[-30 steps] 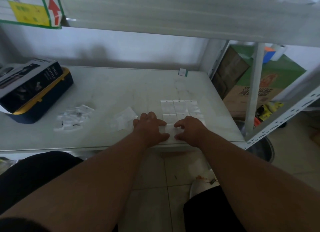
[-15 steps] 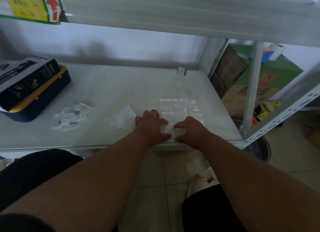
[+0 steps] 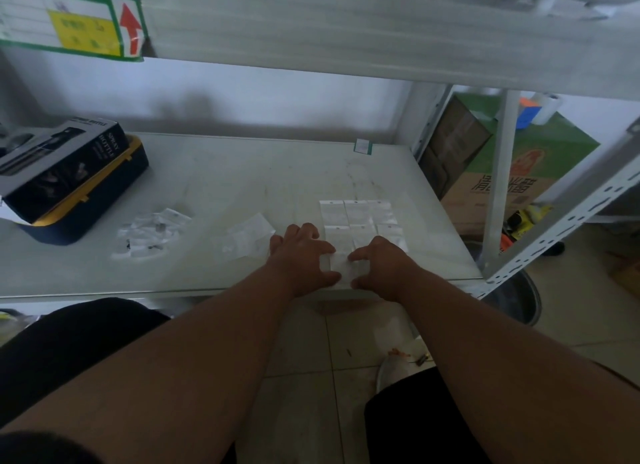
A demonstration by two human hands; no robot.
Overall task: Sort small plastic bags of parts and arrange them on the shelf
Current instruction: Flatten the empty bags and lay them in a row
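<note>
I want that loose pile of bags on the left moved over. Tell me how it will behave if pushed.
The loose pile looks thin and floppy, so the bags would probably crumple and overlap. Being clear plastic on the smooth shelf, they would likely slide and scatter. The small dark parts inside suggest little weight.

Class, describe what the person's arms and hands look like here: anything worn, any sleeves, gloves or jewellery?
Both forearms are bare right up to the frame's lower edge, with no sleeves in view. The left hand and right hand wear no gloves; no watch, ring or bracelet shows.
</note>
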